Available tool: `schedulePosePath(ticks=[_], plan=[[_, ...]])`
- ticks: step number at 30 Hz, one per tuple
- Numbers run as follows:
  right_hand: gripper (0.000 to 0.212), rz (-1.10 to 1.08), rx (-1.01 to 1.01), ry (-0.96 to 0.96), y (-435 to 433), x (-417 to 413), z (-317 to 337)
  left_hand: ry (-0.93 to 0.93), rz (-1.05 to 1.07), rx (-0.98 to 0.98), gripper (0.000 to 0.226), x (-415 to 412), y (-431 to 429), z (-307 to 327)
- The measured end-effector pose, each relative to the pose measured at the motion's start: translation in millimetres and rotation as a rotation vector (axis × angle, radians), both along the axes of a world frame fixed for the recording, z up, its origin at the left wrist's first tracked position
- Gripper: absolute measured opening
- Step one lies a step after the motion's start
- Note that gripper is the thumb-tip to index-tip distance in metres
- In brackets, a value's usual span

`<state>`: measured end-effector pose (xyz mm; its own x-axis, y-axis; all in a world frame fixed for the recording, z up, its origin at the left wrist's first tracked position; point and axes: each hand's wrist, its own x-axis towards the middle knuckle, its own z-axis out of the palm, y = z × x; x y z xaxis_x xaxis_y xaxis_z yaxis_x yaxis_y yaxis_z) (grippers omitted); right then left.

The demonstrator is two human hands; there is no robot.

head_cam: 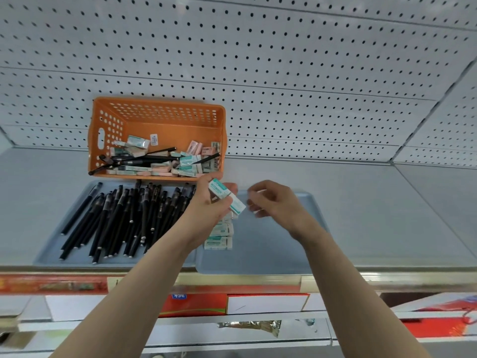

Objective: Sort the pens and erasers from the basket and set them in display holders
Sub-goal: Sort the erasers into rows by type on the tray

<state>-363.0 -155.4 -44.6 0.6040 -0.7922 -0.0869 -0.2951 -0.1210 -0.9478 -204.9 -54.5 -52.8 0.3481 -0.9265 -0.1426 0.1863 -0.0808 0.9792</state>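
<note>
Left hand (214, 202) grip clasps stacked teal-and-white boxed erasers (227, 196); one could slip onto the black plastic pens (124, 218) at 9 o'clock. Right hand (273, 202) grip: cannot tell

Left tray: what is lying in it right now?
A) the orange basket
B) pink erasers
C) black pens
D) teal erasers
C: a heap of black pens fills the left tray; the teal erasers sit in the right tray.

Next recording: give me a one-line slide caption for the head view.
Left hand holds erasers above the eraser tray, right hand alongside; black pens lie sorted in the next tray, orange basket behind.
</note>
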Motion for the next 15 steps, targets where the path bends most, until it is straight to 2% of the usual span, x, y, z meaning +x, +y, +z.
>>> schedulePosePath(ticks=[1,3,5,8,12,15], plan=[[0.013,0.079,0.098,-0.045,6.2,8.6,1.8,-0.024,0.003,-0.007,0.048,1.0,-0.5,-0.1],[0.019,0.133,0.140,-0.077,11.3,19.6,0.4,-0.052,0.025,-0.017,0.043,3.0,0.8,1.9],[0.018,0.062,0.059,-0.047,8.4,21.1,-4.6,-0.087,0.093,-0.012,0.037,9.1,4.3,3.8],[0.024,-0.087,-0.122,0.111,-1.5,11.9,-12.9,-0.195,0.224,0.055,0.028,27.0,12.1,-0.6],[0.041,-0.145,-0.116,0.203,-4.4,5.9,-12.3,-0.277,0.217,0.103,0.025,42.4,25.2,-10.4],[0.038,-0.112,-0.170,0.330,3.4,13.9,-14.1,-0.253,0.197,0.110,0.024,40.2,30.1,-14.8]])
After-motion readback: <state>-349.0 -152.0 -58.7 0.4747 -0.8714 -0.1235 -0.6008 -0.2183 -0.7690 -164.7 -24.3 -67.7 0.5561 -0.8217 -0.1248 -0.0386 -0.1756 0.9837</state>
